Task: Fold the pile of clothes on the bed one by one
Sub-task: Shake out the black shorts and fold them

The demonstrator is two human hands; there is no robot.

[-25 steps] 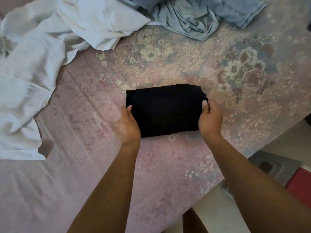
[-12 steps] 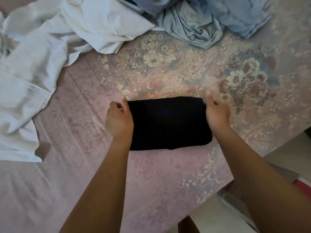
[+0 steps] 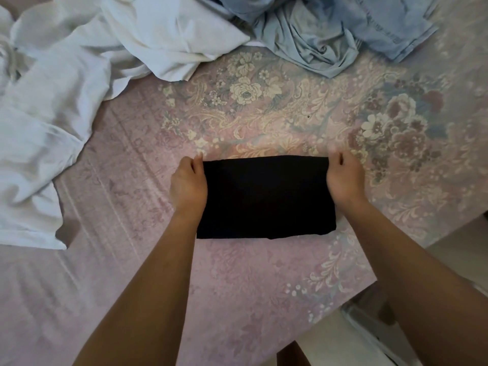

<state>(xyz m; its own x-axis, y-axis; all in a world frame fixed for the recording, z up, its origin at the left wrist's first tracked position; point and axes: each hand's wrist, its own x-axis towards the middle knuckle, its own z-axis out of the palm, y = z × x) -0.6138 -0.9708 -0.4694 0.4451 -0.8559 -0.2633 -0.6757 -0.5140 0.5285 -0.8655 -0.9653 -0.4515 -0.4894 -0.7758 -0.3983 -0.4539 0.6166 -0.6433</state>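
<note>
A folded black garment (image 3: 265,196) lies as a compact rectangle on the pink floral bed cover (image 3: 237,281). My left hand (image 3: 188,184) grips its far left corner with curled fingers. My right hand (image 3: 343,178) grips the far right corner the same way. Crumpled white clothes (image 3: 87,56) lie at the left and back. A heap of light blue clothes (image 3: 327,30) sits at the back right.
The bed's edge (image 3: 343,302) runs diagonally at the lower right, with pale floor (image 3: 330,347) beyond it. Open bed cover surrounds the black garment on all sides.
Both hands slid from the garment's near sides up to its far corners and now grip them. The garment looks wider and flatter than a second ago.
</note>
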